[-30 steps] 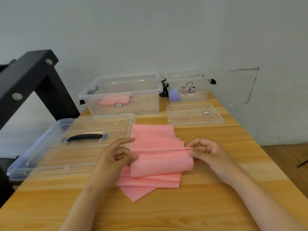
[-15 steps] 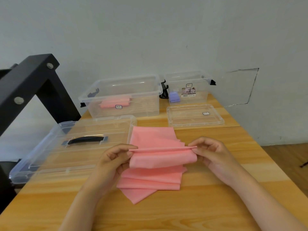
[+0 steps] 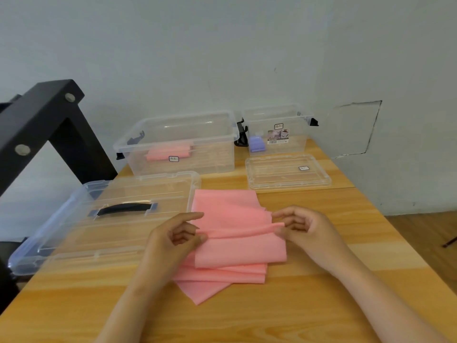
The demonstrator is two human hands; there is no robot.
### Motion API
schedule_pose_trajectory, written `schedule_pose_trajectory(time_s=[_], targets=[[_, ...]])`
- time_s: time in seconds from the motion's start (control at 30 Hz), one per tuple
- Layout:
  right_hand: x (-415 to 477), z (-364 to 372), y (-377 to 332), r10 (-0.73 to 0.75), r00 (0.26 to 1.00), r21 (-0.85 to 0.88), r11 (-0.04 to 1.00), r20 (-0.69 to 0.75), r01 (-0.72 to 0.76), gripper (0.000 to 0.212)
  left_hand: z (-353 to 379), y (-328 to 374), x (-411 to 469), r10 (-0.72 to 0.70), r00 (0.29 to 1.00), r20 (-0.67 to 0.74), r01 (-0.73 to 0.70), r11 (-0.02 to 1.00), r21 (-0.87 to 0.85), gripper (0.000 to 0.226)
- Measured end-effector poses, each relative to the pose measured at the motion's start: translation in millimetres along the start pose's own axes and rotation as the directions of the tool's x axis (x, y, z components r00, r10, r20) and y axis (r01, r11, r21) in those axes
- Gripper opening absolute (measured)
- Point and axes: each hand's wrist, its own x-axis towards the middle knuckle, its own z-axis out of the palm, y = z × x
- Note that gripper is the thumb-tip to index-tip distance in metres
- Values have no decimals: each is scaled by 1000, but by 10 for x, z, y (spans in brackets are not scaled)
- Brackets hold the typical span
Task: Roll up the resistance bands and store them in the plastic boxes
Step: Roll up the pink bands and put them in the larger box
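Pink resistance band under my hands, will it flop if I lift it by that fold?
Probably floppy: the pink band sags between the left hand and right hand. Likely light: fingertip pinches raise its fold. Layers may slide; they fan out unevenly.

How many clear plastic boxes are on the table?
2: large box back centre, pink roll inside; small box right of it, purple roll inside. None seems hidden.
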Motion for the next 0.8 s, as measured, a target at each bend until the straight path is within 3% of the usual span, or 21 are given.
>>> schedule_pose_trajectory(time_s=[0.13,0.27,0.43,0.5,0.57,0.63,0.8], targets=[[2,-6,12,-24,1000,-69,997,-2,23,14,1,-14,19,30,998,60,-32,999,43,25],[-20,-7,-51,-5,999,170,985,43,-2,7,14,52,-16,20,993,114,-1,987,-160,2],[-26,-42,-82,36,996,398,915,80,-65,20,-46,87,-22,-93,983,156,145,916,-373,9],[-38,-51,-84,17,995,360,931,99,-52,8,-52,92,-25,-93,982,162,152,905,-398,6],[-49,-34,-94,7,996,278,960,85,-31,4,-38,67,-27,-65,992,111,94,958,-272,10],[-43,-15,-62,12,999,169,985,42,-19,7,-8,69,-20,-32,996,84,43,990,-135,11],[-32,19,4,6,1000,-27,1000,24,-6,16,-12,16,4,-22,997,80,23,1000,-15,18]])
